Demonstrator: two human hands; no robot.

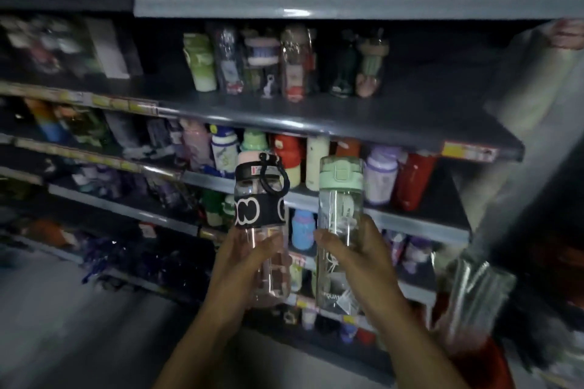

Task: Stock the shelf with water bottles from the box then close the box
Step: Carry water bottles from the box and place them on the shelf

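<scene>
My left hand (240, 265) grips a clear pink-tinted bottle (260, 199) with a black lid, a black loop strap and a black band with white letters. My right hand (363, 257) grips a clear bottle with a mint-green lid (339, 196). Both bottles are upright, side by side, raised in front of the shelves. Above them a grey shelf (363, 117) carries several bottles in a row at its back, with bare board in front and to the right. The box is not in view.
The shelf below (420, 224) is packed with coloured bottles, and lower shelves hold more. A wrapped bundle of goods (474, 294) stands at the lower right over something red. The top shelf holds dark wrapped items. Grey floor lies at the lower left.
</scene>
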